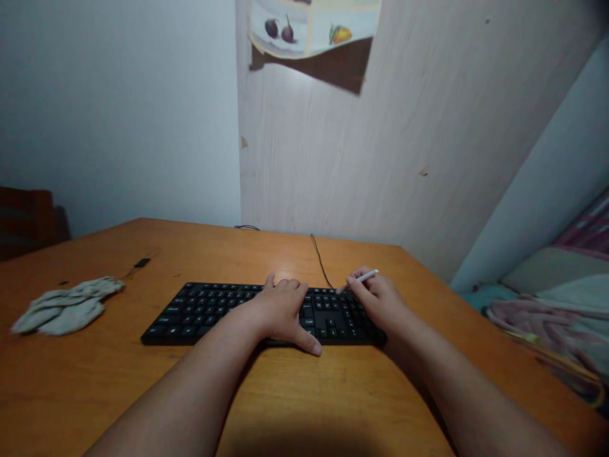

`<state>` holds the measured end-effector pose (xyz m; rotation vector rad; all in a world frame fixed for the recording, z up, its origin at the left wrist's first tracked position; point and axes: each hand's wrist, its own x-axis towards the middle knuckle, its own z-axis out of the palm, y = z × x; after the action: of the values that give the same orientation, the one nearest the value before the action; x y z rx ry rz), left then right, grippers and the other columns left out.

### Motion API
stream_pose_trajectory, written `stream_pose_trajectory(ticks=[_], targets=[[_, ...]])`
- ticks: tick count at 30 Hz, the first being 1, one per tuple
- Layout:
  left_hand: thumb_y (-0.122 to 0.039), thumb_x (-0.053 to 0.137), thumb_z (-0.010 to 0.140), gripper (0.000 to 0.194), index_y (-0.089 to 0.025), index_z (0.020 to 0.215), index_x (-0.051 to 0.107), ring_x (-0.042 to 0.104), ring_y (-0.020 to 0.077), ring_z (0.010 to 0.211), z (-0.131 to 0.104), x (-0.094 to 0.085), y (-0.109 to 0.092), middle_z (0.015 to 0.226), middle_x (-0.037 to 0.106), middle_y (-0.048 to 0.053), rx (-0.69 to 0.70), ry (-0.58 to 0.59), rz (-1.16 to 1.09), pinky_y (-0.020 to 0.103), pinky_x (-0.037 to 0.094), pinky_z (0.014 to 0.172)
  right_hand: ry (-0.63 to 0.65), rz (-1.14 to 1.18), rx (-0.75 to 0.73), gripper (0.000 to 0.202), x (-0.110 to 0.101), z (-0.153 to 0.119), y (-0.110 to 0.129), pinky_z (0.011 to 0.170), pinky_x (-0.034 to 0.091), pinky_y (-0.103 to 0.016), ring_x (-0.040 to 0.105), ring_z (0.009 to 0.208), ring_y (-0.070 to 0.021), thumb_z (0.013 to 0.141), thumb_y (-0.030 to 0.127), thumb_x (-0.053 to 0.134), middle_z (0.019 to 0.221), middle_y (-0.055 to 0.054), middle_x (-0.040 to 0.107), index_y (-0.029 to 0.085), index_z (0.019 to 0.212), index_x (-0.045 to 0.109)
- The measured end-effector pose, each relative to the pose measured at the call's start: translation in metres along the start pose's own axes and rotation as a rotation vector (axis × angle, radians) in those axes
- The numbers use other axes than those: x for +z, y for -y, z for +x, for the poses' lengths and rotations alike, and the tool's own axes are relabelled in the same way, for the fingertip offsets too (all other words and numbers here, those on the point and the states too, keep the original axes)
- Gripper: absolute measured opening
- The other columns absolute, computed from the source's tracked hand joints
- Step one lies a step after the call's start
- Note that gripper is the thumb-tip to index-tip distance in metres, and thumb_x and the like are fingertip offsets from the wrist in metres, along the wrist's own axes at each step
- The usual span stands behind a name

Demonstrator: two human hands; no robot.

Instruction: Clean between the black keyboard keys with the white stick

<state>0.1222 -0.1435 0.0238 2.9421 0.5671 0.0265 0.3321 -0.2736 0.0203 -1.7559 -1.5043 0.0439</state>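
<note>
A black computer keyboard (204,311) lies flat on the wooden table in front of me. My left hand (284,311) is laid across it, right of its middle, with the fingers at the far edge and the thumb over the front edge, bracing it. Between the thumb and fingers of my right hand (375,298) is a slim white-handled brush (368,275). Its pale tip points down and left, at the top row of keys near the number pad. My right wrist is by the keyboard's right end, and my left hand hides several keys.
On the wooden table (295,400), a crumpled pale cloth glove (71,306) lies at left, near a small black object (141,262). A thin black cable (320,257) runs behind the keyboard. A wall stands beyond the far edge; bedding (537,317) is at right, a chair (26,219) at left.
</note>
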Motion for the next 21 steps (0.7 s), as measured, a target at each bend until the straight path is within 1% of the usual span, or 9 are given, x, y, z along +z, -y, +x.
stream_pose_trajectory(ticks=[3,5,9,12,15,18,21], targets=[[-0.093,0.053,0.043,0.125,-0.019,0.142,0.038,0.037,0.0403,0.133,0.001,0.001,0.001,0.145,0.044,0.019,0.0,-0.005,-0.004,0.06,0.006,0.113,0.072,0.004,-0.002,0.024,0.003,0.001,-0.003,0.068,0.042,-0.029,0.061,0.077,-0.0185,0.093,0.038,0.047,0.082,-0.003,0.067,0.021,0.086,0.062],[-0.093,0.054,0.043,0.125,-0.019,0.142,0.038,0.038,0.0406,0.132,0.001,0.002,0.001,0.144,0.044,0.019,-0.001,-0.013,-0.007,0.06,0.007,0.113,0.129,0.006,-0.011,0.023,0.002,0.0,-0.003,0.068,0.042,-0.029,0.06,0.076,-0.018,0.092,0.037,0.048,0.081,-0.002,0.066,0.021,0.088,0.063],[-0.093,0.053,0.043,0.127,-0.017,0.142,0.037,0.038,0.0405,0.132,0.002,0.002,0.001,0.144,0.044,0.02,-0.002,-0.015,-0.01,0.06,0.007,0.113,0.253,0.023,-0.039,0.025,-0.011,-0.005,0.005,0.063,0.04,-0.026,0.057,0.068,-0.0153,0.094,0.037,0.045,0.072,0.0,0.061,0.02,0.083,0.06],[-0.093,0.053,0.043,0.127,-0.017,0.143,0.036,0.037,0.0402,0.133,0.001,0.001,0.0,0.145,0.043,0.019,-0.007,-0.003,-0.012,0.06,0.007,0.113,0.351,0.055,-0.056,0.022,-0.02,-0.007,0.014,0.06,0.04,-0.025,0.055,0.066,-0.0141,0.092,0.031,0.046,0.069,0.001,0.06,0.019,0.079,0.058],[-0.093,0.054,0.044,0.126,-0.019,0.143,0.036,0.036,0.0398,0.133,0.001,0.0,0.0,0.145,0.043,0.019,-0.004,-0.006,-0.019,0.059,0.007,0.113,0.453,0.148,-0.055,0.018,-0.026,-0.009,0.021,0.059,0.041,-0.024,0.054,0.064,-0.0134,0.089,0.025,0.046,0.069,0.0,0.06,0.019,0.076,0.057],[-0.093,0.054,0.045,0.124,-0.018,0.143,0.037,0.037,0.0398,0.132,0.001,0.001,0.0,0.145,0.044,0.019,0.005,-0.014,-0.026,0.06,0.007,0.113,0.514,0.24,-0.025,0.015,-0.027,-0.012,0.025,0.054,0.039,-0.023,0.052,0.059,-0.0125,0.085,0.022,0.046,0.064,0.001,0.056,0.019,0.073,0.055],[-0.093,0.055,0.043,0.125,-0.017,0.142,0.038,0.038,0.0406,0.132,0.002,0.003,0.001,0.144,0.044,0.019,0.003,-0.023,-0.028,0.062,0.006,0.113,0.568,0.34,0.054,0.015,-0.025,-0.013,0.024,0.05,0.038,-0.022,0.055,0.055,-0.0124,0.086,0.024,0.044,0.061,0.002,0.054,0.019,0.075,0.053]])
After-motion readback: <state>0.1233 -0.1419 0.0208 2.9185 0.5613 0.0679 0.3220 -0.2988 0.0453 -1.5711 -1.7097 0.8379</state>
